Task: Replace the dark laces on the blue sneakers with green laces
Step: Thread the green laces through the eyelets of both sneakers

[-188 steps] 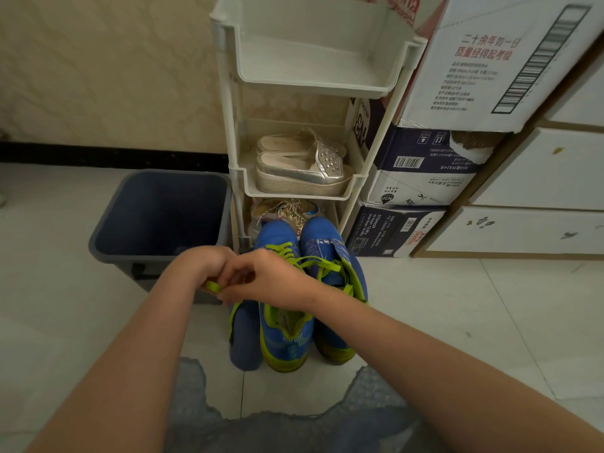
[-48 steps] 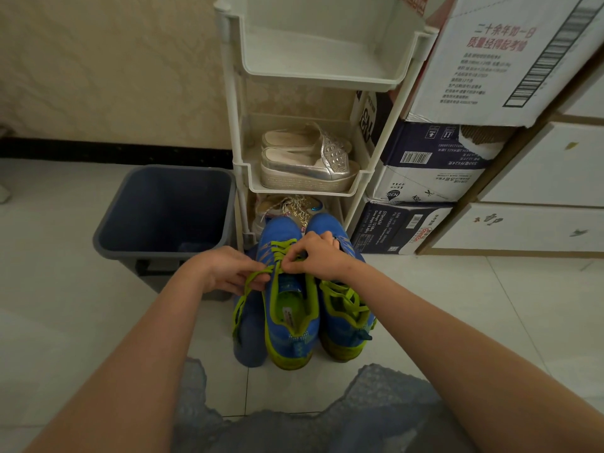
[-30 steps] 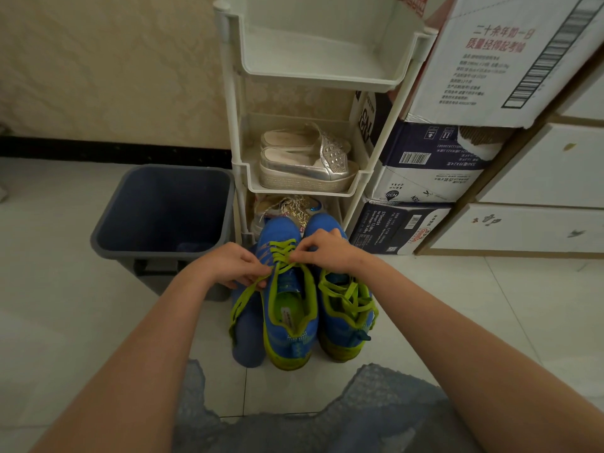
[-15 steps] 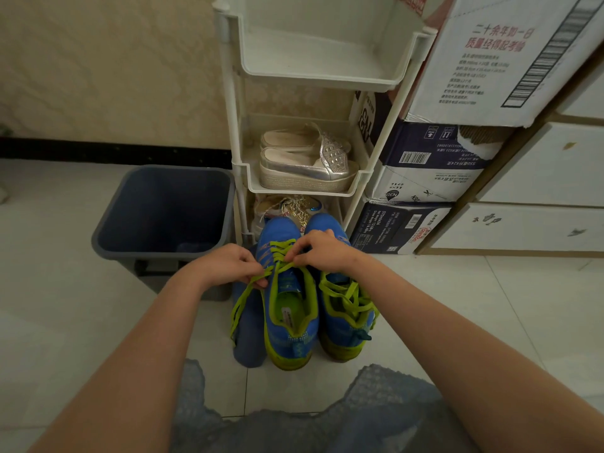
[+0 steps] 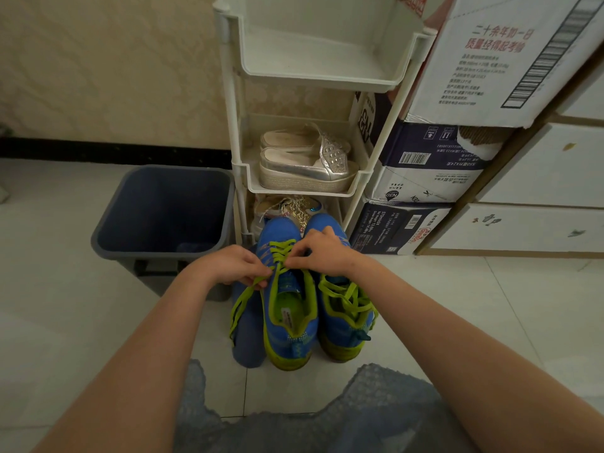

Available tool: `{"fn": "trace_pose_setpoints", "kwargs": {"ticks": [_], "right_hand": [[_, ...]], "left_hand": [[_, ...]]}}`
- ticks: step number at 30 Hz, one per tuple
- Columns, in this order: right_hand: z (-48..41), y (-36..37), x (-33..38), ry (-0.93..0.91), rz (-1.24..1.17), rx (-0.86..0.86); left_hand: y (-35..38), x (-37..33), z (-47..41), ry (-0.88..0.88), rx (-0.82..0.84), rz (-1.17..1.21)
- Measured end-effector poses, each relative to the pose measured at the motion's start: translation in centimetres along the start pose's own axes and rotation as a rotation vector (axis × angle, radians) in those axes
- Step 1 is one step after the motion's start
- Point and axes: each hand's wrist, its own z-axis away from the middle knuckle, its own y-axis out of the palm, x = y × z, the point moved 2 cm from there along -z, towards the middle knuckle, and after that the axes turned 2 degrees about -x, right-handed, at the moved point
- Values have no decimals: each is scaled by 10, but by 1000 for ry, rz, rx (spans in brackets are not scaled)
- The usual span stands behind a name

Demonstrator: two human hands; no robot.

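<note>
Two blue sneakers with lime soles stand side by side on the floor tiles, toes pointing away from me. The left sneaker [image 5: 289, 318] carries a green lace [image 5: 280, 251] through its upper eyelets. My left hand [image 5: 232, 266] pinches one end of that lace, which trails down the shoe's left side [image 5: 240, 305]. My right hand [image 5: 322, 253] pinches the lace at the eyelets, over the toe of the right sneaker [image 5: 346, 325]. The right sneaker has loose green lacing across its opening. A blue cloth-like thing [image 5: 248, 335] lies beside the left sneaker.
A grey bin [image 5: 160, 210] stands to the left. A white plastic shoe rack [image 5: 235, 165] with silver platform shoes [image 5: 304, 168] is right behind the sneakers. Stacked cardboard boxes [image 5: 425, 165] and white drawers [image 5: 539, 223] fill the right. My knees are at the bottom.
Earlier both hands worked together near the left sneaker's opening. They have since moved apart and up to the eyelets near the toe, and over the last second they barely shift.
</note>
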Motion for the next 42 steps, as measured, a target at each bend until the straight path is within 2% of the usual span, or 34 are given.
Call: {"fn": "trace_pose_setpoints", "kwargs": {"ticks": [2,6,8,11,15,17,20,23,25,27,30,33,36,38,40,42], "right_hand": [[0,1,3,-8,14,-1],[-1,1,11,-7,-201,-99],[-2,1,16,9,-210,-118],[-1,5,23,-3,-86,-114],[-1,16,41,-110,311,-89],[-4,18,50,-139,430,-94],[-8,21,55,-136,468,-48],[-9,22,56,-80,413,38],[-9,20,57,-60,389,75],[-8,19,57,-43,319,92],[-3,16,56,38,80,156],[-1,4,56,67,-118,103],[9,-17,60,-23,-527,51],[15,-30,58,-63,-760,13],[19,-36,54,-102,-745,-8],[25,-39,51,-156,-692,15]], "left_hand": [[0,-1,1,-28,-1,4],[1,7,-1,-226,35,-34],[4,11,-2,-293,36,-6],[7,12,-3,-321,13,47],[9,13,-6,-342,23,98],[9,12,-6,-343,45,78],[6,8,-4,-316,45,59],[0,7,-1,-283,-1,29],[-1,7,0,-278,28,6],[-2,8,1,-287,41,-17],[-3,8,0,-277,57,0],[-2,5,3,-253,28,94],[-5,-2,5,-145,-84,377],[-10,-12,6,-52,-116,654],[-16,-22,7,20,-83,909],[-18,-31,7,62,-22,1024]]}}
